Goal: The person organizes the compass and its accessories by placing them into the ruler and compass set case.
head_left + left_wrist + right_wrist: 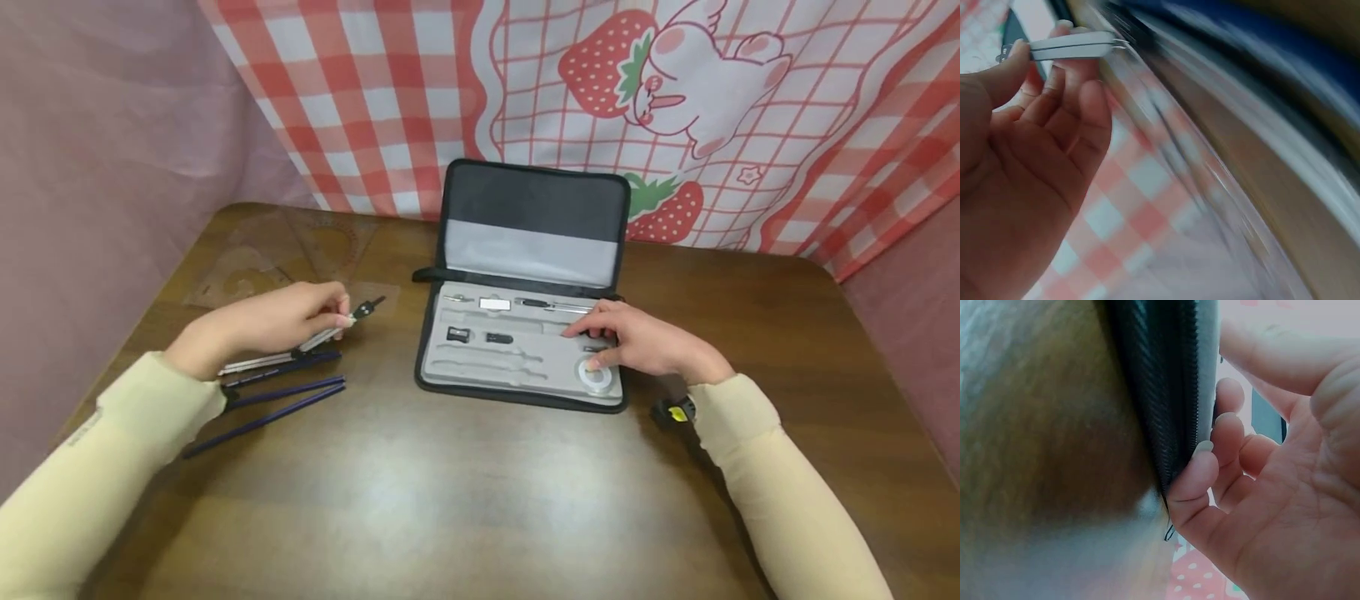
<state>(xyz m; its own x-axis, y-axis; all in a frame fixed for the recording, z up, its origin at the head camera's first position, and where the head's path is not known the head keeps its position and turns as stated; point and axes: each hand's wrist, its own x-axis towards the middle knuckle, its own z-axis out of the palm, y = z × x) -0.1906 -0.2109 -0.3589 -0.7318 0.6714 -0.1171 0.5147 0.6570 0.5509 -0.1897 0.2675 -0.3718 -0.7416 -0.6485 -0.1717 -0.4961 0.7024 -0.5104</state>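
Pinched between the thumb and fingers of my left hand (pixel 288 318) is a drawing compass (pixel 364 310), its black head pointing right and its silver legs running back under the hand. The left wrist view shows the silver legs (pixel 1072 47) at the fingertips. My right hand (pixel 645 337) rests at the right side of an open black zip case (pixel 517 402). Its thumb touches a round white disc-like piece (pixel 596 379) in the grey tray (pixel 487 354), while the index finger reaches over the tray. In the right wrist view, the little finger lies against the zipped edge (pixel 1194 381).
The tray also holds a second compass (pixel 551 306), a white eraser (pixel 495 304), a sharpener (pixel 457 335) and a small black piece (pixel 498 338). Dark blue pencils (pixel 285 412) lie below my left hand. Clear plastic rulers (pixel 330 242) lie at the back left, before a checked curtain (pixel 360 92).
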